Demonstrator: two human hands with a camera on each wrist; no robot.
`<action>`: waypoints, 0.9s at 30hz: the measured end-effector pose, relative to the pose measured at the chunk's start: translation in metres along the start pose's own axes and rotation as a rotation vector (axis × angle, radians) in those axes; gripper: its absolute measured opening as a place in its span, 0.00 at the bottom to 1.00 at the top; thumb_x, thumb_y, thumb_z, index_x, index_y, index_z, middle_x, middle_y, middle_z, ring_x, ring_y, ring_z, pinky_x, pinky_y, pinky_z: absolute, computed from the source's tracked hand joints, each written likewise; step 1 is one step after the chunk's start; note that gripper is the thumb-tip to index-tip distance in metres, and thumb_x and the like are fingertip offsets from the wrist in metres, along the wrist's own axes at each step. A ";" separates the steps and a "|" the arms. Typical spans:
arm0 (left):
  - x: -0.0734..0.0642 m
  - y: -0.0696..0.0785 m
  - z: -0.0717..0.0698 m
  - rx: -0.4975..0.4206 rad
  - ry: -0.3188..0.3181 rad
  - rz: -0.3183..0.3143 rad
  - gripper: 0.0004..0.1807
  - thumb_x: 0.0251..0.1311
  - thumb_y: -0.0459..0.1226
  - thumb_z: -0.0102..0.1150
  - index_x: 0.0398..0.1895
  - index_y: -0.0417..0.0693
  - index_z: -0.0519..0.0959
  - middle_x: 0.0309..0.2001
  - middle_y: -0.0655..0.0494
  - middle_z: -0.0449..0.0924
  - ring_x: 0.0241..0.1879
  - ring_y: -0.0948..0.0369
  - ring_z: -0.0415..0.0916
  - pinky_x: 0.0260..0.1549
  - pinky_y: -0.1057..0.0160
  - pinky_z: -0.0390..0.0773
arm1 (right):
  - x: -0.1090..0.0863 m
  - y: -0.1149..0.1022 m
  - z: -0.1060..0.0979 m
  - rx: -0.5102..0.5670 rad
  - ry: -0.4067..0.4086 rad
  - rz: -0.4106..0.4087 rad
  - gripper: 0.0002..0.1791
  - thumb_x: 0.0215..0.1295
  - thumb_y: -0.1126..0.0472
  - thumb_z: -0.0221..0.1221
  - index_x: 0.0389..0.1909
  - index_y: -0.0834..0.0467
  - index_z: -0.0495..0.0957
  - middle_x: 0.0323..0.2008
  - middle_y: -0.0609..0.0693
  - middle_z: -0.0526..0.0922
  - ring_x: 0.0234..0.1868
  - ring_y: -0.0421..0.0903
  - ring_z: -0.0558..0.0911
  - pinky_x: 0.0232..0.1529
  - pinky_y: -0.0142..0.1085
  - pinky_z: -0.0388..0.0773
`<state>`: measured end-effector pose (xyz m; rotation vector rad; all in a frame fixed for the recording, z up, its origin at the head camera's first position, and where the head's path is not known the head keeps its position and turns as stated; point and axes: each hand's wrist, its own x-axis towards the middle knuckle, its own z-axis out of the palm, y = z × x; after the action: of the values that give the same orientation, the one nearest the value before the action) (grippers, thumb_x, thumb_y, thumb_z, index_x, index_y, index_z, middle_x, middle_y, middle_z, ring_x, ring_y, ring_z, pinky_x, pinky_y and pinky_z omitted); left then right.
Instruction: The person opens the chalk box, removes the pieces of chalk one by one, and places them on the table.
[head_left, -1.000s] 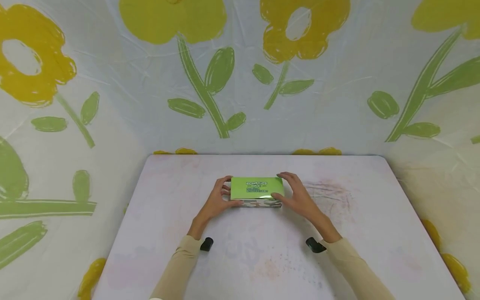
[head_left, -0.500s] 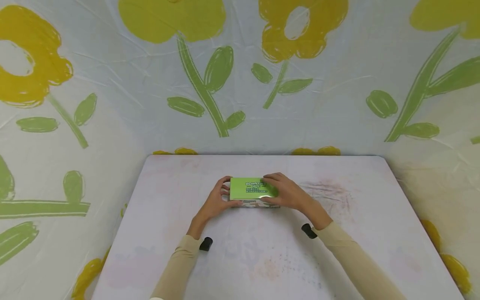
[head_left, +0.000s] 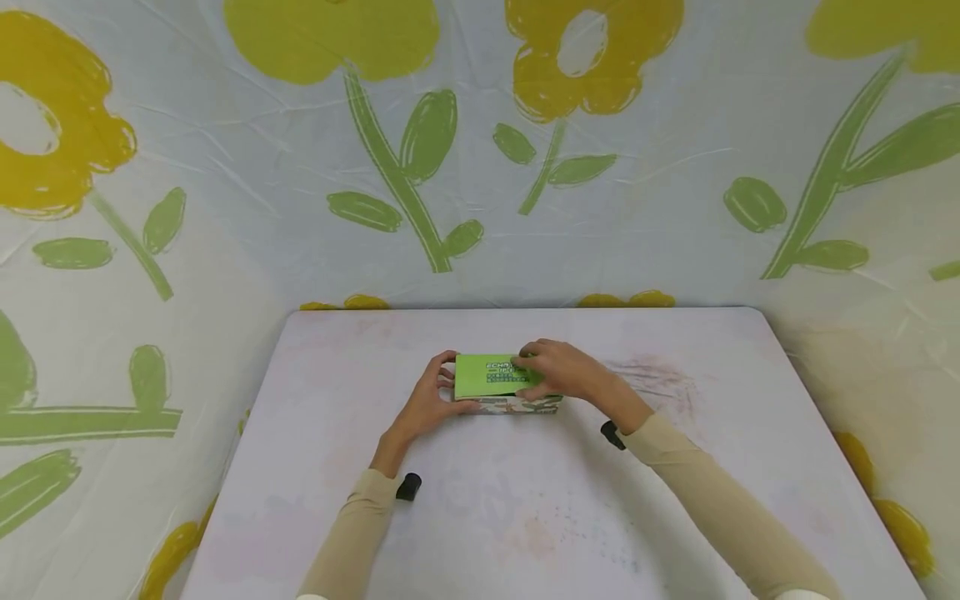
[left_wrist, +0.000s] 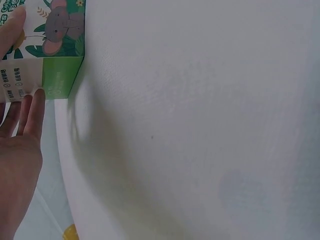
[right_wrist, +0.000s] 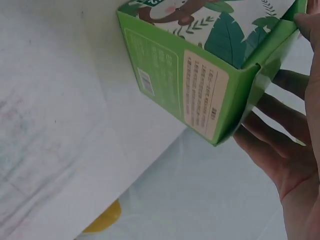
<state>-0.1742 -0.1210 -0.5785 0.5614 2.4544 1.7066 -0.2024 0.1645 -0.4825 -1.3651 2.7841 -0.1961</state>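
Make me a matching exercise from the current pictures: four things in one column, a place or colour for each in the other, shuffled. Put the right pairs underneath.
Column one
1. Box
2. Left grip
3. Right grip
4. Right sleeve

Column two
A. Over the box's right part
B. Beige
C. Green on top, with printed lettering
D. At the box's left end

Pairs: 1-C, 2-D, 3-A, 4-B

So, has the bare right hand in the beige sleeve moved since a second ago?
Yes. In the head view, the right hand has shifted left, farther across the green rectangular cardboard box, judged against the dark scuff marks on the pale tabletop.
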 end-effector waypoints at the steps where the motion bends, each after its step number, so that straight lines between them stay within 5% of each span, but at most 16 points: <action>1: 0.000 0.000 -0.001 0.003 -0.001 -0.004 0.55 0.49 0.37 0.82 0.77 0.47 0.57 0.67 0.50 0.67 0.54 0.56 0.69 0.58 0.52 0.76 | 0.001 0.001 -0.001 -0.009 -0.005 -0.013 0.32 0.64 0.44 0.70 0.59 0.64 0.82 0.53 0.62 0.84 0.54 0.58 0.83 0.55 0.50 0.82; 15: 0.007 -0.001 -0.007 -0.005 -0.012 0.000 0.54 0.49 0.36 0.82 0.76 0.41 0.58 0.67 0.48 0.67 0.55 0.53 0.70 0.59 0.51 0.76 | 0.011 0.006 -0.018 0.102 -0.078 -0.082 0.26 0.71 0.52 0.64 0.59 0.68 0.81 0.51 0.64 0.85 0.49 0.57 0.85 0.53 0.49 0.83; 27: 0.012 -0.002 -0.013 0.001 -0.037 0.008 0.56 0.49 0.38 0.83 0.77 0.37 0.57 0.68 0.49 0.66 0.55 0.53 0.70 0.59 0.51 0.76 | 0.017 0.023 -0.028 0.474 -0.205 0.116 0.28 0.76 0.48 0.59 0.65 0.65 0.78 0.61 0.58 0.82 0.64 0.57 0.79 0.64 0.53 0.76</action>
<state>-0.1892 -0.1288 -0.5743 0.5988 2.4312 1.6827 -0.2331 0.1680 -0.4576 -1.0403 2.4234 -0.6259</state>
